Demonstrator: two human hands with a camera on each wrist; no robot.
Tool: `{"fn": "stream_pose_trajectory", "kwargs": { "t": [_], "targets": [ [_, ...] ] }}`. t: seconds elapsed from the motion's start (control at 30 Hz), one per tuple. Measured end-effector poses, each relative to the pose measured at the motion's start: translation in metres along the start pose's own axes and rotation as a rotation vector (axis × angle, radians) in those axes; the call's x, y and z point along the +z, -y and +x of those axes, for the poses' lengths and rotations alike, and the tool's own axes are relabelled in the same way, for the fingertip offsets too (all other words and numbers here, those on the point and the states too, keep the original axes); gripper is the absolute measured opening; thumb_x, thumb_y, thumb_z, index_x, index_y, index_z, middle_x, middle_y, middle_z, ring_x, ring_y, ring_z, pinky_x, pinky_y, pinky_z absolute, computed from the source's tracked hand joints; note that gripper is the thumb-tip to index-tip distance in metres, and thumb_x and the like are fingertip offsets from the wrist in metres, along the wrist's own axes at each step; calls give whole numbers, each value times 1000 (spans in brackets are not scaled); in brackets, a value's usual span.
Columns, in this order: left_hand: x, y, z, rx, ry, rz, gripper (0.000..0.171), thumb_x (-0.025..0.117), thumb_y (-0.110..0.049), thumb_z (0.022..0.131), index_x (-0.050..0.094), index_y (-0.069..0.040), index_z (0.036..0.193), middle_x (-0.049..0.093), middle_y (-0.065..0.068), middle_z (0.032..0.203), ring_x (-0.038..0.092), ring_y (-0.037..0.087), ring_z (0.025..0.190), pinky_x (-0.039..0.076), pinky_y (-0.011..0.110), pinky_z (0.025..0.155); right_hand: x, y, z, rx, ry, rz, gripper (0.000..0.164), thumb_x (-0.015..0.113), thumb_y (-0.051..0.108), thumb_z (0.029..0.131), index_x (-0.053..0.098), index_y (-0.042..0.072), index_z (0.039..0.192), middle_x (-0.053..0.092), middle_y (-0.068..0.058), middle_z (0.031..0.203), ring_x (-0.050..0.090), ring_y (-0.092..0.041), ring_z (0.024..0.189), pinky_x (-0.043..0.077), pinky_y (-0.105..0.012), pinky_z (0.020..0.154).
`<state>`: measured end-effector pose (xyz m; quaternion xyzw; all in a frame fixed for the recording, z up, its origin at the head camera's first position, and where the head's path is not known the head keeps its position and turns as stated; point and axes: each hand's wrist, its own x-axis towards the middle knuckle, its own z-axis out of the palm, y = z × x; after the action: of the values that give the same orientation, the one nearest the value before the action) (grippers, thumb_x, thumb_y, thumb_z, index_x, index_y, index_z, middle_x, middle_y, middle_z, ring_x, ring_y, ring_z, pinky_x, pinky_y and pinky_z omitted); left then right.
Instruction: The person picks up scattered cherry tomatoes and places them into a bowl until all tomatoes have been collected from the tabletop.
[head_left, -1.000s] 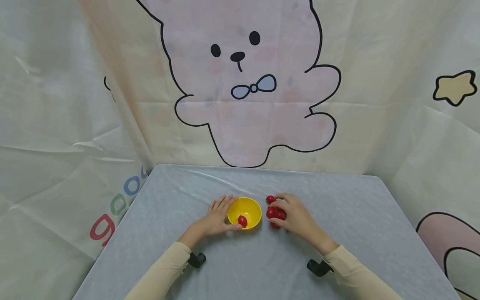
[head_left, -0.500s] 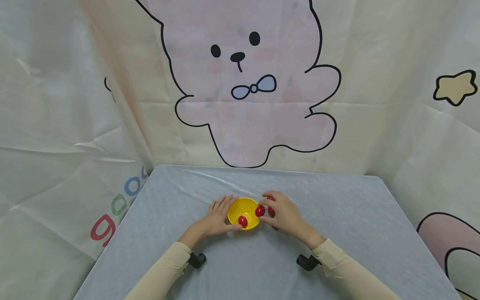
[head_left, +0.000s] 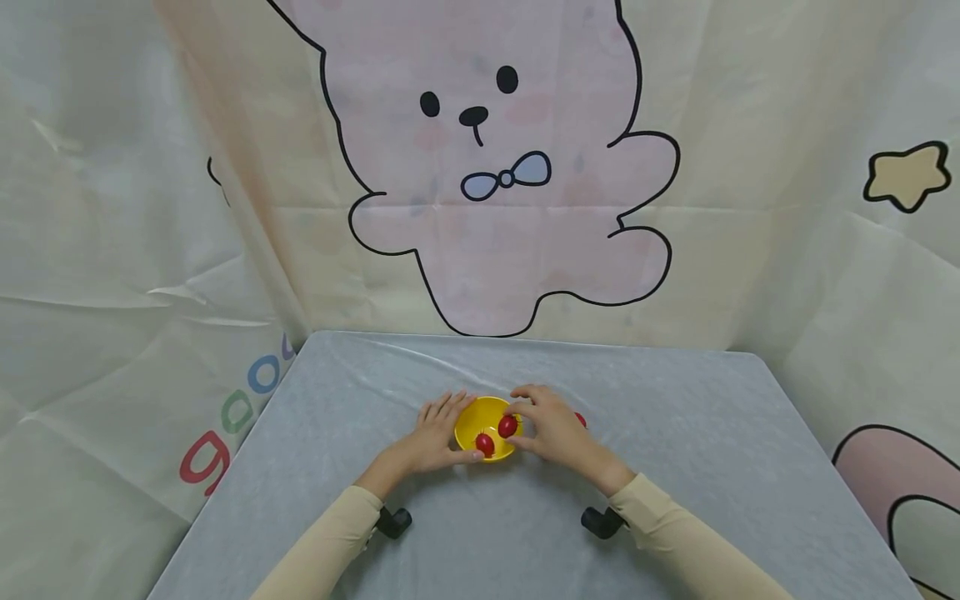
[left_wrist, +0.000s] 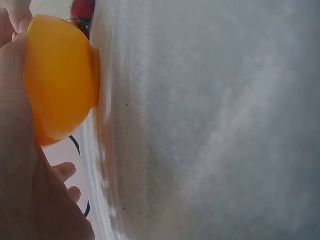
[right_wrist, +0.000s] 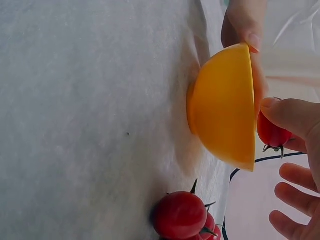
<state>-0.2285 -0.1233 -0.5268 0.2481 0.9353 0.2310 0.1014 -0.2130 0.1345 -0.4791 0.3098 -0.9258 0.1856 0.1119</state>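
A yellow bowl [head_left: 471,417] stands upright on the table. My left hand [head_left: 432,439] holds it from the left, thumb at the near rim and fingers along the far side. Inside lies one red cherry tomato [head_left: 485,446]. Between thumb and fingers, my right hand [head_left: 557,432] pinches another cherry tomato [right_wrist: 273,131] over the bowl's right rim, its green stem showing. More cherry tomatoes [right_wrist: 180,215] rest on the table to the right of the bowl. In the head view my right hand hides most of them.
A grey cloth covers the table [head_left: 480,542], whose far edge meets a printed curtain [head_left: 750,275]. Black wrist mounts [head_left: 602,523] sit under both forearms. Curtains also hang at the left and right sides.
My right hand has moved left from the tomatoes on the table to above the bowl, carrying one cherry tomato. My left hand and the bowl have stayed in place.
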Motion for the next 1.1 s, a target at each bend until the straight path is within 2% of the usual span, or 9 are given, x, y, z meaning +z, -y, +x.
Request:
{"fn": "stream_pose_trajectory", "kwargs": {
  "t": [0.2,0.67,1.1],
  "targets": [
    [-1,0,-1,0,-10,0,101,57,-76,81,17,-27,159,16,6,168,11,36,154,7,67,121,5,2,5,-37,-10,3,38,86,37,76,74,20,108,64,-8,127,59,-29,116,52,-50,100],
    [1,1,-1,3,-4,4,101,56,-76,81,15,-28,159,15,5,168,11,36,155,7,68,121,13,0,8,-38,51,-22,38,84,39,77,74,22,110,64,-7,127,61,-29,111,53,-48,96],
    [1,2,1,16,-7,19,102,55,-78,81,13,-28,159,14,6,168,10,35,155,6,67,121,12,0,13,17,139,-66,37,83,43,78,75,24,109,62,-4,130,58,-24,113,52,-46,99]
  ]
}}
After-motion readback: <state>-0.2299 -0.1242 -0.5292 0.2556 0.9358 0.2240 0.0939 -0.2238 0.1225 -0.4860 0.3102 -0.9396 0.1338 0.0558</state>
